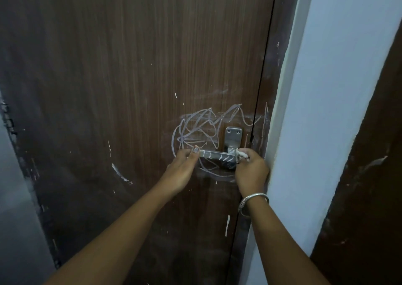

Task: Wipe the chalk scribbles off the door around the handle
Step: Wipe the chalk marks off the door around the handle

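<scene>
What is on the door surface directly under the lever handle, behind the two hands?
Below the lever handle, chalk scribbles loop across the door, and chalk dashes mark the lever itself. The left hand and right hand hide whatever lies behind them.

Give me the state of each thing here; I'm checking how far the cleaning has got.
Door: shut against its frame.
Chalk scribbles: not yet wiped off, looping around the handle.
Door handle: level, chalk-streaked.
Left hand: gripping the handle's free end.
Right hand: closed on a small white piece at the handle's base.
Bangle: on the right wrist.
</scene>
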Demonstrator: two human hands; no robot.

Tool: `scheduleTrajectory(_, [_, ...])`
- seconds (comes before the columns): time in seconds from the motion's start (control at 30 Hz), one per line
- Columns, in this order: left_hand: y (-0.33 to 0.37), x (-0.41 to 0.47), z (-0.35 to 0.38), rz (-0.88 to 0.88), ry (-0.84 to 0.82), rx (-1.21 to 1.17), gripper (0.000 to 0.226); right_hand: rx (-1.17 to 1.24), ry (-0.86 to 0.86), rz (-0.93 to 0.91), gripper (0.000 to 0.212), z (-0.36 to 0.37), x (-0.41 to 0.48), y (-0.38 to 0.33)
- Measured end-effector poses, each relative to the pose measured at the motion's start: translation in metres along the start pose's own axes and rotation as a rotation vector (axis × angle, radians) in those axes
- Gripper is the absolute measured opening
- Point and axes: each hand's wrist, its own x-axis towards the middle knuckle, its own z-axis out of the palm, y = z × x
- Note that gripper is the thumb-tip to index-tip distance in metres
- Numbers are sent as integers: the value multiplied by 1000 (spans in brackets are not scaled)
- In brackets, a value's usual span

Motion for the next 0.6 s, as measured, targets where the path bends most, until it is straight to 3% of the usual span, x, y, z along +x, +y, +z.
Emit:
scheduleTrajectory(0.17, [-6, 7, -2, 19, 35, -39, 36, -154, -17, -128, 37, -2, 0, 2])
scheduleTrajectory(0.3, [-11, 8, -3, 23, 36, -44, 39, -342, -78, -197, 33, -7, 2, 0])
scheduleTrajectory(0.43, [-13, 7, -1, 28, 35, -75, 55, -464, -106, -386, 26, -13, 19, -18])
scheduleTrajectory(0.6, [-12, 11, 1, 13, 54, -90, 33, -626, -190, -542, 15, -26, 33, -33])
